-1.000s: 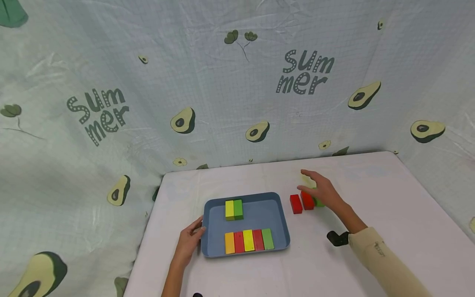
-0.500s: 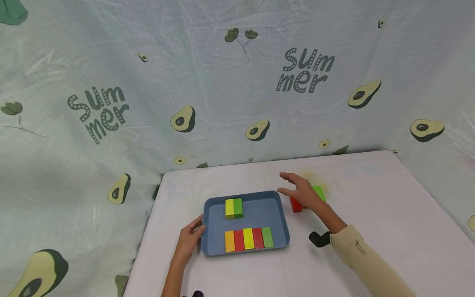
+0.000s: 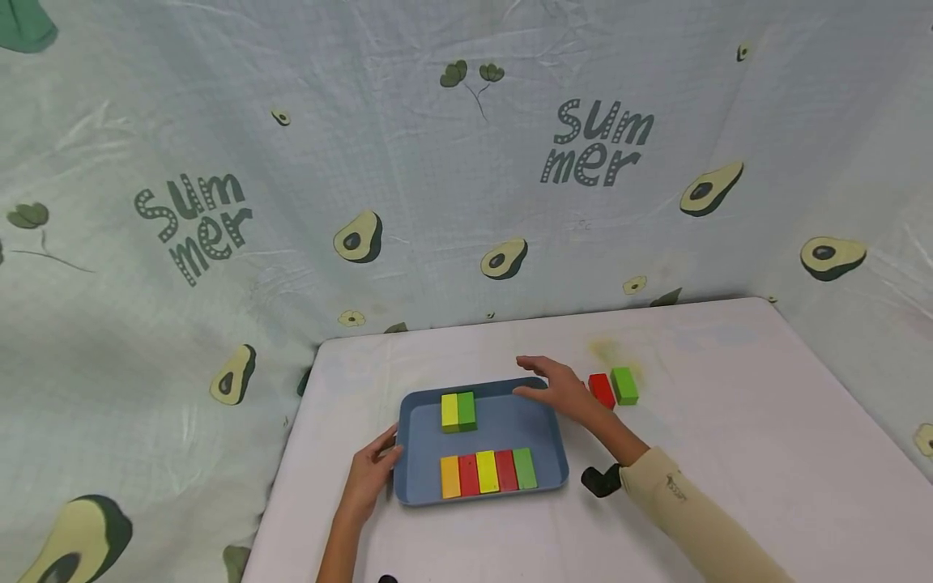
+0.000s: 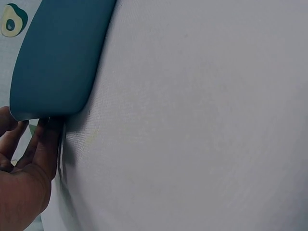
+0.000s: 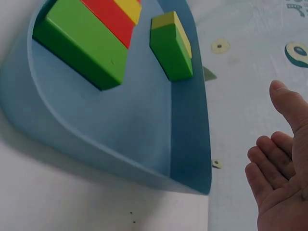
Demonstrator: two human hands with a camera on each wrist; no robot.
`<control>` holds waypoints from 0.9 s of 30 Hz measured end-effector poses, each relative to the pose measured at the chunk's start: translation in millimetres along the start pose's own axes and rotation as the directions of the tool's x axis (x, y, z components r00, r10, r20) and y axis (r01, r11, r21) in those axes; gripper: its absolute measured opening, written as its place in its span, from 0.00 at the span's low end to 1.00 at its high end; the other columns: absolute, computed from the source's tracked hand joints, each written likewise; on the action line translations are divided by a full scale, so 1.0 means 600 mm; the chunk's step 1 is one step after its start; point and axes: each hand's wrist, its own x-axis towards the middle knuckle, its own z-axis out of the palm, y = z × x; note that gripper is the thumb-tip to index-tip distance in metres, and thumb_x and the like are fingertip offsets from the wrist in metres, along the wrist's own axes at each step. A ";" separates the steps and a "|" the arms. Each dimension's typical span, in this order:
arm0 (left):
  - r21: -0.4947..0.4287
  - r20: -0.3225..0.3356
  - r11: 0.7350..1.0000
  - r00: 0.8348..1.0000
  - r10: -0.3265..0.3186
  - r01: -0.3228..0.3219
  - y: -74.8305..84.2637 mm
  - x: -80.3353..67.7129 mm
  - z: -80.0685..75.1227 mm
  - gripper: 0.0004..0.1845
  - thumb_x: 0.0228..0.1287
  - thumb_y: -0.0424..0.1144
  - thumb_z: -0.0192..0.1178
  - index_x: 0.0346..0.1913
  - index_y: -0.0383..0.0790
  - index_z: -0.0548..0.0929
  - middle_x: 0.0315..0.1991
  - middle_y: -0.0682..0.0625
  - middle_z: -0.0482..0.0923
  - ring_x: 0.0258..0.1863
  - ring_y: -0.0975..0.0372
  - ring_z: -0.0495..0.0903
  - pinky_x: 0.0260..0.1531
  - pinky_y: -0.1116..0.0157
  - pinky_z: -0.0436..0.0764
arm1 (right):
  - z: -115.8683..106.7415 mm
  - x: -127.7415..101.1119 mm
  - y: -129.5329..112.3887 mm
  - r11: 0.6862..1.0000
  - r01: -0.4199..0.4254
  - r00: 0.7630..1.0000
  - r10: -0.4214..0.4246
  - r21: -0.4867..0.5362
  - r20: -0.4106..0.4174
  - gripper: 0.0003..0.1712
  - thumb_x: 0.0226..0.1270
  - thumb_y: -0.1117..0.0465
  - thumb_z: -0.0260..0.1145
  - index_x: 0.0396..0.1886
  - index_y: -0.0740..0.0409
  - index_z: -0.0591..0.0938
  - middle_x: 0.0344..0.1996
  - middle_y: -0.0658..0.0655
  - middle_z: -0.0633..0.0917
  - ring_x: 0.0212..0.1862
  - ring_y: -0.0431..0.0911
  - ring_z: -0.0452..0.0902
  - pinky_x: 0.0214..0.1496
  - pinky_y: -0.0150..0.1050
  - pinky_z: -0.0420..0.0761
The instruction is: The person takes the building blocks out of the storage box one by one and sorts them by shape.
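Observation:
A blue tray lies on the white table. Its near side carries a row of orange, red, yellow, red and green blocks. At its far side stands a yellow and green pair. My right hand hovers open over the tray's far right corner, and its palm is bare in the right wrist view. A red block and a green block sit on the table just right of that hand. My left hand holds the tray's near left corner, thumb above and fingers beneath.
A pale cloth printed with avocados and "summer" walls in the table at the back and both sides. A black wrist mount sits on my right forearm. A faint yellow smear marks the table behind the loose blocks.
My right hand has swept left from the loose blocks to the tray's far right corner, uncovering the green block. Only one loose red block shows now. The left hand has stayed put.

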 end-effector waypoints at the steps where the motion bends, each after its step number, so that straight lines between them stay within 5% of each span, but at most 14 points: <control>1: 0.001 -0.001 1.000 1.000 -0.001 0.001 0.001 -0.001 -0.001 0.25 0.66 0.33 0.58 0.66 0.36 0.69 0.58 0.36 0.70 0.52 0.52 0.74 0.40 0.67 0.76 | 0.004 0.000 -0.001 1.000 0.002 1.000 -0.002 0.003 0.008 0.36 0.58 0.53 0.71 0.63 0.63 0.71 0.58 0.60 0.76 0.58 0.56 0.71 0.56 0.50 0.71; 11: 0.015 0.001 1.000 1.000 -0.007 0.007 0.006 -0.005 0.002 0.25 0.66 0.33 0.57 0.66 0.36 0.69 0.59 0.35 0.70 0.51 0.52 0.75 0.38 0.67 0.77 | 0.044 0.001 -0.006 0.998 -0.045 0.996 0.042 0.033 0.084 0.36 0.57 0.55 0.71 0.64 0.60 0.71 0.59 0.57 0.75 0.60 0.52 0.69 0.57 0.50 0.69; 27: 0.017 0.008 1.000 1.000 -0.009 0.009 0.006 -0.005 0.000 0.26 0.66 0.34 0.57 0.66 0.36 0.69 0.59 0.35 0.69 0.51 0.52 0.74 0.38 0.67 0.76 | 0.086 0.010 0.003 0.999 -0.038 0.997 0.040 -0.038 0.063 0.33 0.56 0.57 0.72 0.60 0.63 0.74 0.56 0.58 0.77 0.57 0.52 0.72 0.56 0.48 0.72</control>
